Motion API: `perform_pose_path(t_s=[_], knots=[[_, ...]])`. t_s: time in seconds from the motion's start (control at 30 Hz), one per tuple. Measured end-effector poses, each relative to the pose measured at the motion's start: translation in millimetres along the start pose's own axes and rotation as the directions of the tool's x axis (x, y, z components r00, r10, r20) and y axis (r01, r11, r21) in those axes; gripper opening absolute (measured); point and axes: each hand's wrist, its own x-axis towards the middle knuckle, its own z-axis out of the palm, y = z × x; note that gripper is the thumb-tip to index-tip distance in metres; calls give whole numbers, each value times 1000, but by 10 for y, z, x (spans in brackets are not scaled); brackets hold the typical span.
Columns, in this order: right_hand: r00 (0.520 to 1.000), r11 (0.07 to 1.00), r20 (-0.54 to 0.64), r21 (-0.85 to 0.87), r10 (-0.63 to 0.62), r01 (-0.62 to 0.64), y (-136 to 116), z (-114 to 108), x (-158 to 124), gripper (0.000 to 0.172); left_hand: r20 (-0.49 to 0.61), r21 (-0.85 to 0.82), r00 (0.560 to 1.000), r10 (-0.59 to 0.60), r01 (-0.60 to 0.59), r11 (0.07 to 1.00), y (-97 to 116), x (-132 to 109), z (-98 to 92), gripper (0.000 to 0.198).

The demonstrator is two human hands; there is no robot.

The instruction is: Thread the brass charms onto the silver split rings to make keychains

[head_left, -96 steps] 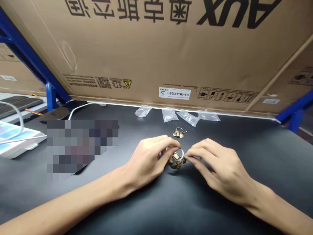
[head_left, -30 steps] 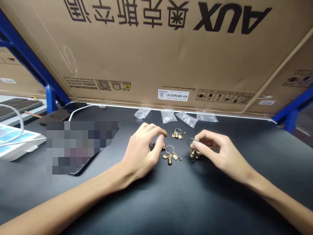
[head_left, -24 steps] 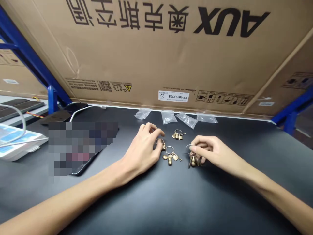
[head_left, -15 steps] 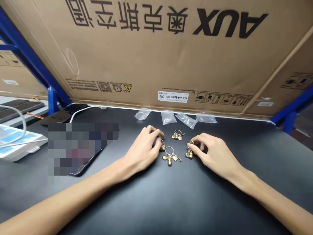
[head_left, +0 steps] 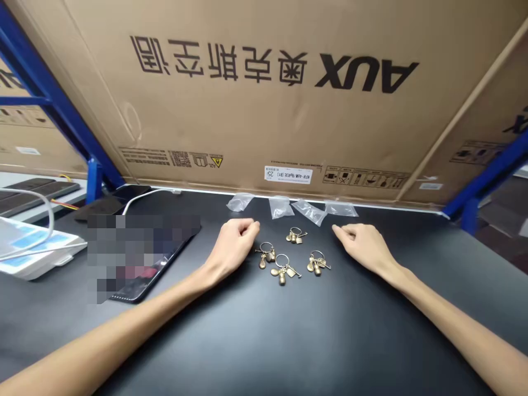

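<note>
Several keyrings with small bronze-coloured charms lie on the black table. My left hand (head_left: 234,242) rests closed beside the left keyring (head_left: 266,255), fingers curled in and thumb against them, with nothing showing in it. To the right, my right hand (head_left: 365,242) is also closed, thumb and forefinger together, just up and right of the right keyring (head_left: 317,264) and apart from it. Between the hands are the front keyring (head_left: 282,275) and the back keyring (head_left: 294,237). Each ring carries a gourd-like piece and other little charms.
Clear plastic bags (head_left: 281,207) lie along the table's back edge, against a big cardboard box (head_left: 264,126). At the left are a dark, partly blurred-out device (head_left: 165,264), a white cable (head_left: 142,197) and a white-and-blue box (head_left: 33,247). Blue rack posts (head_left: 94,179) flank the table.
Both hands have let go of the left and right keyrings, drawn back outward and closed. Those keyrings now lie uncovered on the table. The camera view has tilted up slightly.
</note>
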Motion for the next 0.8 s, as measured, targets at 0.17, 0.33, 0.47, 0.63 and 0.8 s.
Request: perform_pose_path(t_s=[0.17, 0.33, 0.47, 0.63, 0.8], knots=[[994, 999, 108, -30, -35, 39, -40, 26, -7, 56, -18, -29, 997, -76, 76, 997, -36, 37, -13, 35], [988, 997, 149, -50, -50, 58, -69, 16, -22, 58, -16, -54, 997, -78, 77, 996, -15, 46, -31, 33], [985, 997, 163, -51, -52, 61, -61, 5, -26, 58, -21, -53, 998, -59, 58, 997, 7, 23, -55, 33], [983, 996, 171, -46, -64, 73, -64, 6, -29, 59, -28, -43, 999, -46, 45, 998, 0, 14, -72, 33], [983, 996, 172, -44, -69, 78, -78, -2, -33, 58, -15, -38, 999, -41, 41, 998, -11, 21, -62, 34]])
